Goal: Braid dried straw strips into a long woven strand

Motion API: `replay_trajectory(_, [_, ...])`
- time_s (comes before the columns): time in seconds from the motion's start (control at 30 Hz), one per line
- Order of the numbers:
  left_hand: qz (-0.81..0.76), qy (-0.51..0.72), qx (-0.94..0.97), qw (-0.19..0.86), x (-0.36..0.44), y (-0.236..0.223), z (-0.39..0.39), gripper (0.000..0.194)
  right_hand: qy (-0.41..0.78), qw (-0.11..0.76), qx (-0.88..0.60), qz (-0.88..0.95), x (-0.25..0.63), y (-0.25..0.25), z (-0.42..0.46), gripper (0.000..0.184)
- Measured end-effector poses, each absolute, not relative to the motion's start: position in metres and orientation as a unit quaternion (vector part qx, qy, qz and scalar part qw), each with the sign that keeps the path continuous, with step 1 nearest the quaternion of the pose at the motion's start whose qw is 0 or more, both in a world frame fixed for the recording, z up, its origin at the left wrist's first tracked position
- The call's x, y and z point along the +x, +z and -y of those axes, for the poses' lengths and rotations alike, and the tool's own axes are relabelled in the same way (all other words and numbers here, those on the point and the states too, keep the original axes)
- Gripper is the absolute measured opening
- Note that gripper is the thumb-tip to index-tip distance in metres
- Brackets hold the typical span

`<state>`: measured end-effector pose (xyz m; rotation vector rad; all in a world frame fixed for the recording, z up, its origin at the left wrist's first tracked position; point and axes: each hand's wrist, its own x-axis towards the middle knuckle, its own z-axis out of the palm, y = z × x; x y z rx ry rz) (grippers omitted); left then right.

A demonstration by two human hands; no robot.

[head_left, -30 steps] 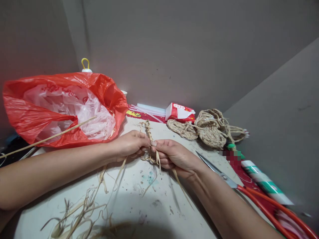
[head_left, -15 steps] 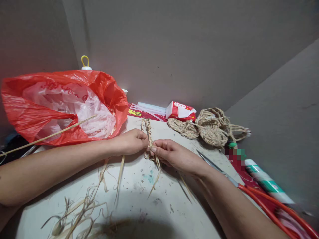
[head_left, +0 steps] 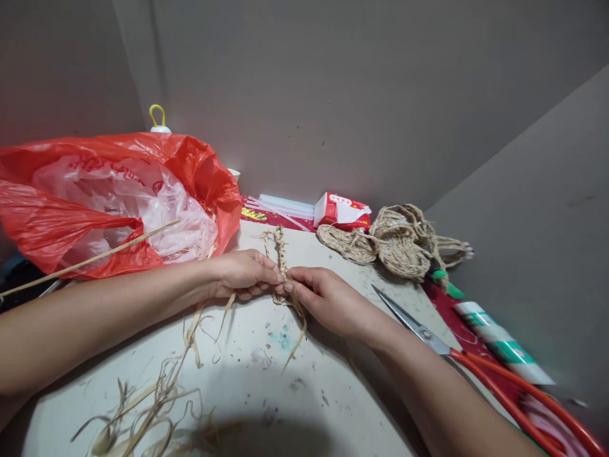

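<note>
A narrow braid of straw-coloured plant fibre [head_left: 280, 247] runs away from me over the pale board, with a loose tail hanging toward me. My left hand [head_left: 247, 274] is closed, thumb and fingers pinching the braid from the left. From the other side my right hand [head_left: 328, 295] grips it between thumb and bent forefinger, so the fingertips of both hands meet on the strands. A flat dry strip [head_left: 227, 314] hangs below my left palm. The exact spot where the strands cross is hidden by my fingertips.
Loose dry fibres [head_left: 157, 406] lie at the front left. A red plastic bag [head_left: 200, 178] stands behind my left arm. Red-handled scissors [head_left: 428, 336] rest beside my right forearm. Coiled twine [head_left: 404, 247], a tissue pack [head_left: 342, 212] and a green-white tube [head_left: 504, 343] lie at the back and right.
My left thumb has come forward to meet the right thumb, and the left fingers have shifted on the braid. The strip under my left hand has drawn up. The whole view has shifted slightly.
</note>
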<state>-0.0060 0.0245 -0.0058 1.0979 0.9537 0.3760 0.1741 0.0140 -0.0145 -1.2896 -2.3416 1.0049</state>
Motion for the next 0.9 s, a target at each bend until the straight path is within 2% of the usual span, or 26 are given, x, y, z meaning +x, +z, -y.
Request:
replay_trajectory(0.23, [-0.469, 0.219, 0.591, 0.618, -0.001, -0.012, -0.019, 0.016, 0.301, 0.088, -0.450, 0.836, 0.172, -0.001, -0.009, 0.025])
replay_trajectory(0.57, [-0.472, 0.205, 0.713, 0.476, 0.001, -0.009, -0.015, 0.024, 0.057, 0.006, -0.518, 0.854, 0.170, 0.002, 0.000, 0.024])
replay_trajectory(0.73, [-0.461, 0.204, 0.737, 0.450, 0.001, -0.013, -0.016, 0.021, 0.060, -0.019, -0.506, 0.860, 0.171, 0.008, 0.001, 0.026])
replay_trajectory(0.9, [-0.468, 0.215, 0.739, 0.434, 0.000, -0.017, -0.015, 0.017, 0.079, 0.006, -0.503, 0.860, 0.171, 0.005, 0.001, 0.026])
